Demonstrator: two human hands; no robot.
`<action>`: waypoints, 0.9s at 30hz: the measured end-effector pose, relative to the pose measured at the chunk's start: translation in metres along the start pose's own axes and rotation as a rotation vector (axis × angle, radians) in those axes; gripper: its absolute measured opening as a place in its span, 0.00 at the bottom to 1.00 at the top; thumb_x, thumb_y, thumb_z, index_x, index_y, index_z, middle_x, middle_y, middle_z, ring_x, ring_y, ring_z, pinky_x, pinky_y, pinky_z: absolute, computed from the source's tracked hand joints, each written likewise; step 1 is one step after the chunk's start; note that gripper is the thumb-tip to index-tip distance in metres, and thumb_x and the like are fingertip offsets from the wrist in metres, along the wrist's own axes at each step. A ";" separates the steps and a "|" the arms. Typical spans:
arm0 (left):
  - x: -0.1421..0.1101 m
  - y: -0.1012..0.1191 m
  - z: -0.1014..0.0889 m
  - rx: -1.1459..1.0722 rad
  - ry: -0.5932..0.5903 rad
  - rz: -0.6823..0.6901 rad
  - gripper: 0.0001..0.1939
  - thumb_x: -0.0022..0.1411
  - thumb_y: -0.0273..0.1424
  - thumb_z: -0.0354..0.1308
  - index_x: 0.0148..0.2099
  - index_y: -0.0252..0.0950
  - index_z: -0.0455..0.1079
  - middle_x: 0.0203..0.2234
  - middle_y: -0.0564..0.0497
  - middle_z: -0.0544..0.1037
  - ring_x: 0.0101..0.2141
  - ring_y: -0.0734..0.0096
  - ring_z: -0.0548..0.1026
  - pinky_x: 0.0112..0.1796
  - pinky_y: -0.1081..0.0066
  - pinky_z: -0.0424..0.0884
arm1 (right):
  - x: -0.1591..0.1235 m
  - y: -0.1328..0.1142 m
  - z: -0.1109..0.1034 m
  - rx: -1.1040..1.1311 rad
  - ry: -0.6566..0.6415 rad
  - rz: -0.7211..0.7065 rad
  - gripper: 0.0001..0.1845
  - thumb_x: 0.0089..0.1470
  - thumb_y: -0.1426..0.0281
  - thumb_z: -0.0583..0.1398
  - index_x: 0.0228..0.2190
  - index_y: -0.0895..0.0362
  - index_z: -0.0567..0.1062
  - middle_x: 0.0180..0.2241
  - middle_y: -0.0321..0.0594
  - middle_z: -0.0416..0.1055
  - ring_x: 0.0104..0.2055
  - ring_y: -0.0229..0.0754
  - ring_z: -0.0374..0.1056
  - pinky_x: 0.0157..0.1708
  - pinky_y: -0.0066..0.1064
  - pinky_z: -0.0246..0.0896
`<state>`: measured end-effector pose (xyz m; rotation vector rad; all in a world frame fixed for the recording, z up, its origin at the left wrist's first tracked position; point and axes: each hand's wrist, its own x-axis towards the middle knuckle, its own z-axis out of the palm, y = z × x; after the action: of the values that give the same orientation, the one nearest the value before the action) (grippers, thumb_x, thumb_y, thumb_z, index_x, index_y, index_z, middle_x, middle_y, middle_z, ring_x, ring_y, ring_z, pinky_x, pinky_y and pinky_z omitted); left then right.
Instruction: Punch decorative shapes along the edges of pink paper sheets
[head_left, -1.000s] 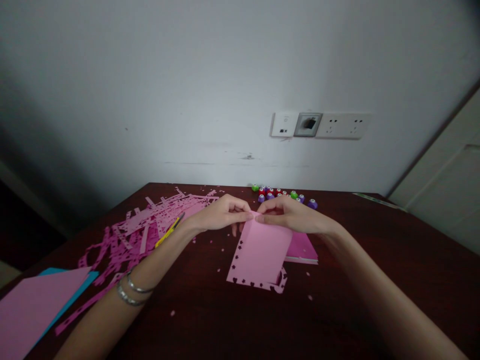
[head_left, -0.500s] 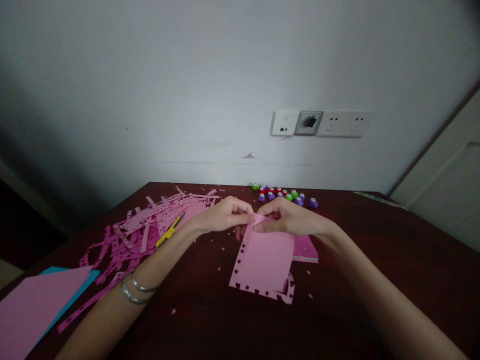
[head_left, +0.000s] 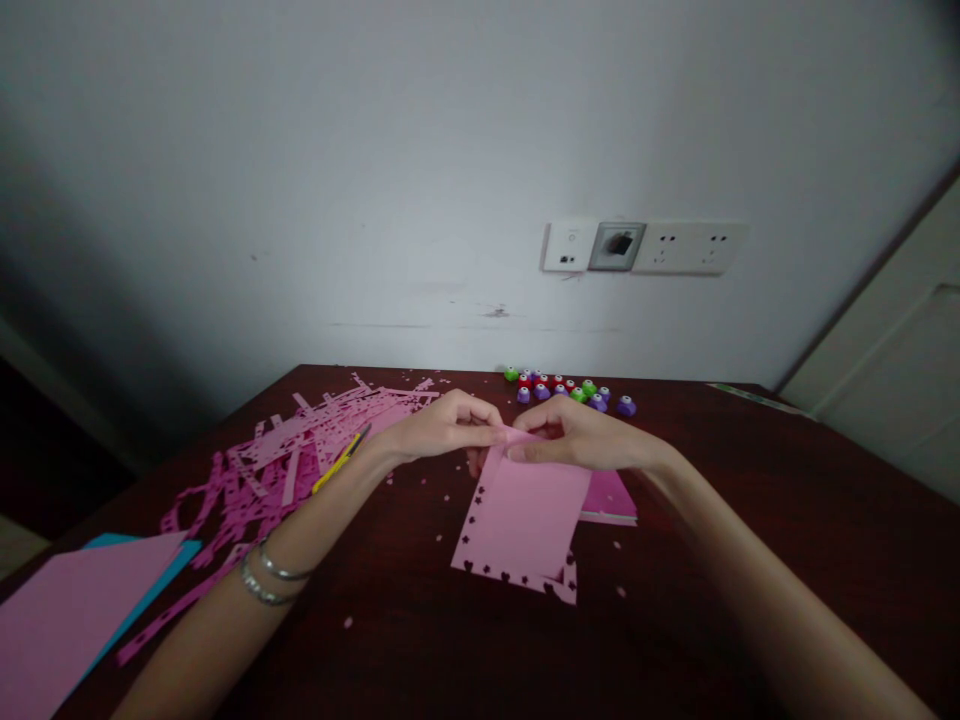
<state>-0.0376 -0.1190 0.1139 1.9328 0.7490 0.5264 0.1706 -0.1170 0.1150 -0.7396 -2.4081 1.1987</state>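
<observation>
A light pink sheet of paper [head_left: 531,515] hangs tilted between my hands, with small star and heart shapes punched along its left and lower edges. A strip at its lower right corner looks partly torn or cut loose. My left hand [head_left: 454,425] pinches the sheet's top left corner between thumb and fingers. Close beside it, my right hand [head_left: 566,432] grips the top edge, thumb lying on the front face. Behind the sheet, a stack of darker pink paper [head_left: 609,497] rests on the table, partly hidden.
Punched pink paper strips [head_left: 300,450] are heaped at the left, a yellow utility knife [head_left: 341,460] beside them. Pink sheets [head_left: 75,610] over blue paper [head_left: 187,553] lie front left. Several small colourful craft punches [head_left: 559,388] stand near the wall, below the sockets [head_left: 679,248].
The pink sheet has swung slightly, its lower end going right and then back left. My right thumb has slid a little lower on the sheet. Both hands keep their grip.
</observation>
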 end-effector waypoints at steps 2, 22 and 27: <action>-0.001 0.002 -0.001 0.034 0.000 0.004 0.12 0.57 0.38 0.56 0.29 0.33 0.69 0.20 0.54 0.70 0.22 0.80 0.66 0.25 0.76 0.61 | -0.001 -0.001 0.000 0.004 -0.017 0.003 0.15 0.51 0.61 0.57 0.24 0.60 0.72 0.19 0.31 0.57 0.21 0.30 0.49 0.19 0.24 0.43; 0.006 -0.010 0.005 -0.226 -0.116 0.089 0.10 0.54 0.32 0.58 0.24 0.32 0.68 0.17 0.56 0.64 0.20 0.81 0.60 0.23 0.76 0.55 | 0.001 -0.005 0.004 0.021 -0.107 -0.052 0.17 0.50 0.61 0.58 0.25 0.62 0.76 0.18 0.30 0.54 0.21 0.30 0.45 0.20 0.25 0.42; 0.007 -0.015 0.006 -0.254 -0.131 0.070 0.10 0.53 0.34 0.59 0.25 0.32 0.69 0.17 0.55 0.67 0.19 0.80 0.61 0.23 0.75 0.57 | 0.001 -0.004 0.005 0.057 -0.116 -0.043 0.15 0.49 0.62 0.59 0.26 0.63 0.78 0.18 0.30 0.53 0.21 0.29 0.45 0.20 0.26 0.41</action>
<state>-0.0328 -0.1134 0.0983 1.7426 0.5062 0.5062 0.1657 -0.1213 0.1159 -0.6133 -2.4581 1.3203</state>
